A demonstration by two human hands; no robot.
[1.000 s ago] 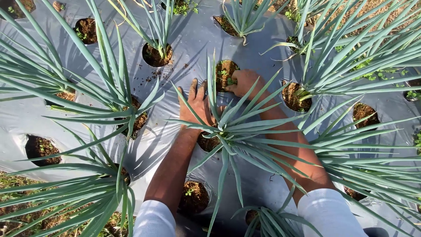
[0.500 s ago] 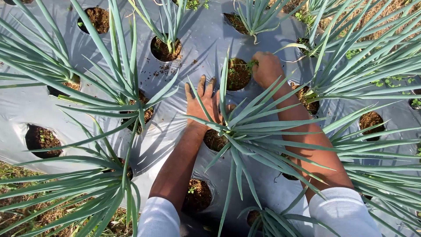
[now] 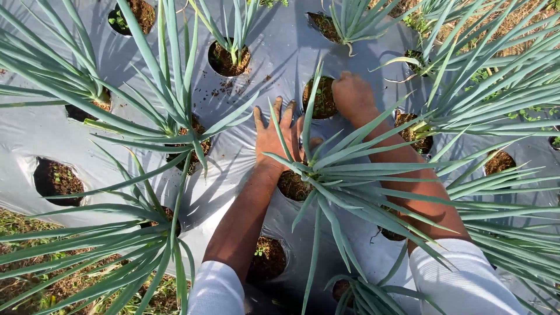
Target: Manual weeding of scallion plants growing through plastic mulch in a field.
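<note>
Planting hole (image 3: 319,99): round cut in the grey plastic sheet (image 3: 70,137), bare soil with small green weeds; we judge weeding here unfinished. Our right hand (image 3: 352,93), grip clenched at its far rim, contents unseen. Our left hand (image 3: 279,135), released, flat on the sheet beside it. Onion plant (image 3: 318,169) just nearer us.

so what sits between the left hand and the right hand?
Head view: a soil-filled planting hole in the grey plastic mulch lies between left hand and right hand, crossed by one leaf blade.
</note>
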